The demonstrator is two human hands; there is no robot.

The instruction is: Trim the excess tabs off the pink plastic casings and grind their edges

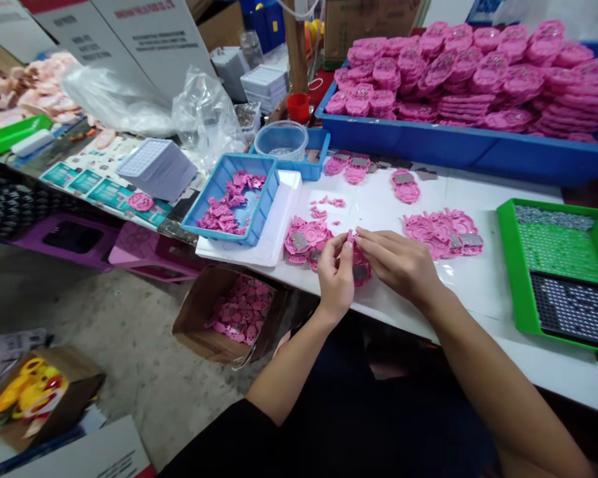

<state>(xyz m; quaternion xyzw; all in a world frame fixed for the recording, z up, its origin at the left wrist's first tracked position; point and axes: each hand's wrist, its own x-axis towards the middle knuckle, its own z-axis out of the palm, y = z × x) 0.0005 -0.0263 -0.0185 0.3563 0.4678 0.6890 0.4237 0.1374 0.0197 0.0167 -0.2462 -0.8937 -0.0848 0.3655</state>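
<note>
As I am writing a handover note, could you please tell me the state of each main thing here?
Left hand: fingers pinching
Small pink piece: held
Right hand: fingers at that piece, grip unclear
Light blue tray: open, partly filled
Big blue bin: open, heaped
Green tray: open, loaded
Round clear tub: uncovered
Cardboard box: open, pink parts inside

Casings [315,232] lie on the surface [488,285], with loose pieces [336,202] among them. A basket [262,216] stands left, a tub [282,151] behind it; a crate [428,149] stands back right, a tray [514,285] front right. A carton [192,325] sits on the floor [144,299] before the surface.
</note>
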